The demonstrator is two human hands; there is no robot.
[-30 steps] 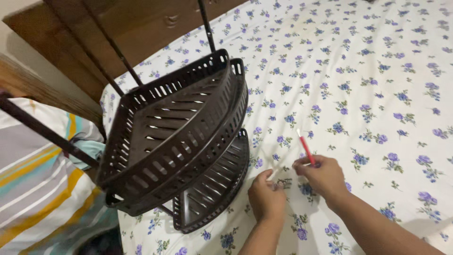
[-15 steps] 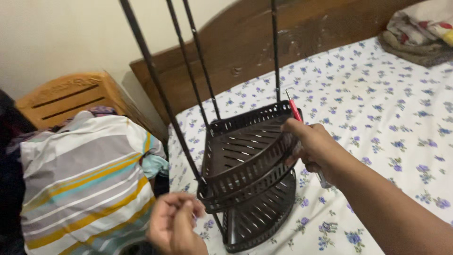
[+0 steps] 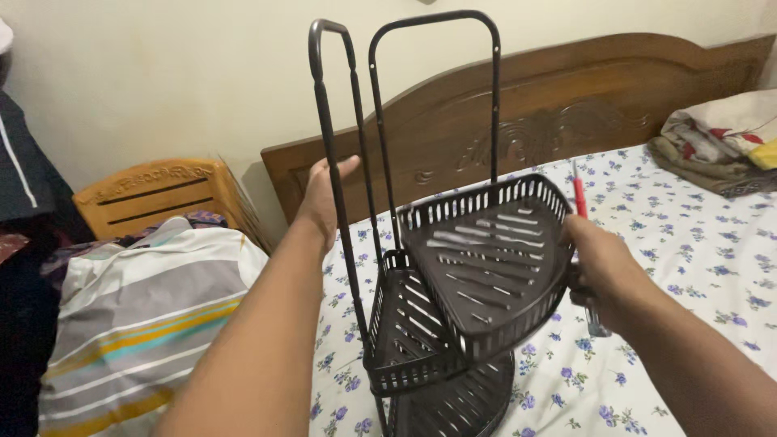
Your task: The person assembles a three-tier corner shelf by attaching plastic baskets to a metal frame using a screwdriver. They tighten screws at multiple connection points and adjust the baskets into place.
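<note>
A dark brown plastic corner rack (image 3: pixel 477 267) with three slotted tiers stands on the bed, its thin metal poles (image 3: pixel 328 121) rising to looped tops. My left hand (image 3: pixel 324 198) is raised against the left pole, fingers around it. At the right rim of the top tier, my right hand (image 3: pixel 599 267) grips that tier. In the same hand is a red-handled screwdriver (image 3: pixel 579 197), whose red end sticks up above the fingers.
The bed has a white sheet (image 3: pixel 688 243) with blue flowers and a carved wooden headboard (image 3: pixel 583 113). Folded cloth (image 3: pixel 720 142) lies at the far right. A striped bundle (image 3: pixel 146 307) and a wooden piece (image 3: pixel 154 194) sit to the left.
Both hands left the sheet. The right hand carried the screwdriver up to the rack's top tier, and the left hand rose to the pole. The rack now stands upright.
</note>
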